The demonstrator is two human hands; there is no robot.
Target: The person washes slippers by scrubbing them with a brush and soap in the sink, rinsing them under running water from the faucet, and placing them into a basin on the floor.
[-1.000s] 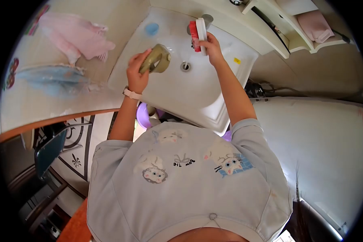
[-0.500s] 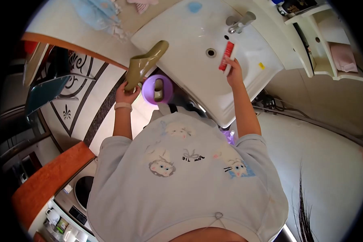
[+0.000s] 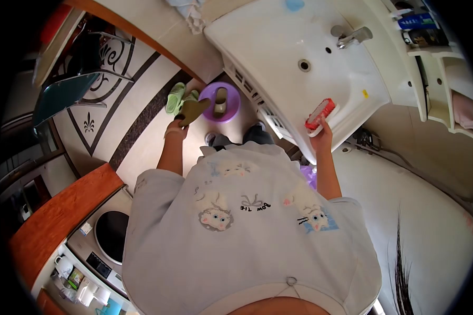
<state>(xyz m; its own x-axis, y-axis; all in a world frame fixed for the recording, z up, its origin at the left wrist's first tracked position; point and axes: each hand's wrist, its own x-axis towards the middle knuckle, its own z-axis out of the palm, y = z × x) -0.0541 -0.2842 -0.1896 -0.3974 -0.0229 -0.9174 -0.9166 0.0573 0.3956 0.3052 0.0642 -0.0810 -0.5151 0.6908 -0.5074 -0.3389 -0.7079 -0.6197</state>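
My left hand [image 3: 177, 129] is closed on an olive-green slipper [image 3: 193, 111], held out over the floor at the near side of the purple basin [image 3: 231, 107]. Another olive slipper [image 3: 220, 101] lies inside that basin. Beyond the held slipper, a pair of light green slippers [image 3: 175, 97] sits on the floor, partly covered by it. In my right hand [image 3: 323, 137] is a brush with a white back and red bristles [image 3: 320, 114], the bristles turned upward, above the near right part of the white sink [image 3: 278, 39].
The faucet [image 3: 355, 38] stands at the sink's back edge. A shelf [image 3: 444, 58] with bottles is on the upper right. On the left are a dark green chair [image 3: 63, 100] and an orange-red surface [image 3: 63, 218]. A white covered surface [image 3: 410, 205] lies right.
My left hand has carried the olive slipper from over the sink down to near the basin. My right hand has drawn the brush toward me. The view has shifted, showing more floor.
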